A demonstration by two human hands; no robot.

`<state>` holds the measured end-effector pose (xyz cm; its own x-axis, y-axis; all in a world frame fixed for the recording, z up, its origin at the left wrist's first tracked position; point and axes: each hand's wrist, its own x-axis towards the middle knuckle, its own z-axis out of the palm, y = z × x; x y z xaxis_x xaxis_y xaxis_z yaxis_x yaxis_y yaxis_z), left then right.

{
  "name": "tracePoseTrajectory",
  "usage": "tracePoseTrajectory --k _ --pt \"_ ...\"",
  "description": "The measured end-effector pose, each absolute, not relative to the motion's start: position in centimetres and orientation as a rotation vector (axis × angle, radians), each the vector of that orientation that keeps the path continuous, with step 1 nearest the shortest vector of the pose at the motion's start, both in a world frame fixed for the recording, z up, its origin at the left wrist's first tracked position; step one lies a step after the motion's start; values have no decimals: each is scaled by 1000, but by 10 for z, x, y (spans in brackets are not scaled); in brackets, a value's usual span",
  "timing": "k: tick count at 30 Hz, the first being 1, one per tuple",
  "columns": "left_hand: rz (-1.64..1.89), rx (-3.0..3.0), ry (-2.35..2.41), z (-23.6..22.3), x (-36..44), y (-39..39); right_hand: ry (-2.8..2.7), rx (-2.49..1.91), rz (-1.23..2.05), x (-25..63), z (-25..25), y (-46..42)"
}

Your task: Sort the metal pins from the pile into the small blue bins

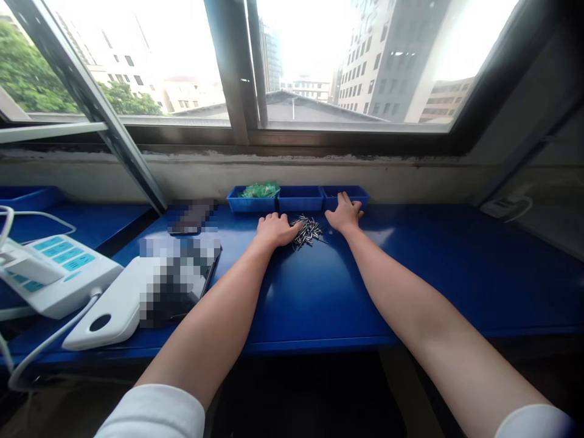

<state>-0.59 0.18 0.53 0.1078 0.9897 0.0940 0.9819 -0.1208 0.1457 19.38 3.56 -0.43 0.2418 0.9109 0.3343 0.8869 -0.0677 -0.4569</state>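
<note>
Metal pins [308, 232] lie in a loose, tangled heap on the blue bench [319, 298], in front of the bins and between the two hands. They are short, thin and straight, some silvery and catching the light, others dark grey, so the heap looks speckled. They point every which way, crossing over one another; the middle is densest, and along the edge nearest the person a few stick out singly, one reaching to the right. Their ends are too small to make out.

The left hand [274, 230] is palm down at the left side of the heap, its fingers loosely bent and pointing forward, its thumb stretched out to the right, well apart from them, with the tip at the pins. It is loosely open, though the space under the palm is hidden, so I cannot tell whether any pins are beneath it.

The right hand [345, 213] is beyond the heap to the right, back upward, with its fingers over the front edge of the right bin [360, 198] and its thumb out to the left. Its palm is turned away, so I cannot tell how far it is closed or whether it holds anything.

Both forearms reach forward and inward from white sleeves [157, 410]. The middle bin [300, 199] stands beside the right one, and the left bin [235, 201] holds crumpled green plastic [261, 190].
</note>
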Motion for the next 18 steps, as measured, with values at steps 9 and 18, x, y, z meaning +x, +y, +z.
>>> tracePoseTrajectory --k 9,18 --pt "258 2271 1819 2 -10 -6 -1614 -1909 102 199 -12 45" --pt "393 2493 1686 -11 3 -2 -1774 -1559 -69 174 -8 25"
